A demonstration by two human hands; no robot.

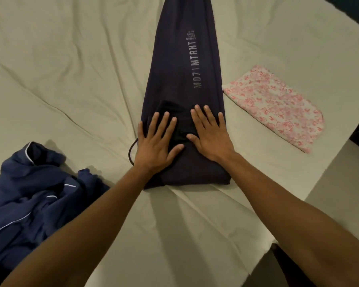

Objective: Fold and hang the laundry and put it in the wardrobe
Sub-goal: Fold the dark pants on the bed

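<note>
Nearest, at the lower left, a crumpled blue jacket (29, 195) with white piping is seen on the bed (71, 69). Just beyond it, dark trousers (182, 79) are laid flat at the middle of the bed, their long axis running straight away from the person, with the folded waist end nearest and the legs pointing far. Both hands are pressed flat on that near end, side by side, fingers straight and spread: the left hand (155, 141) by the left edge, the right hand (210, 135) by the right edge. A black cord (131, 153) is looped out just left of the left hand. Lettering is printed along the leg beyond the fingers. Farther right, apart from the trousers, a folded pink floral cloth (276, 106) is laid.
</note>
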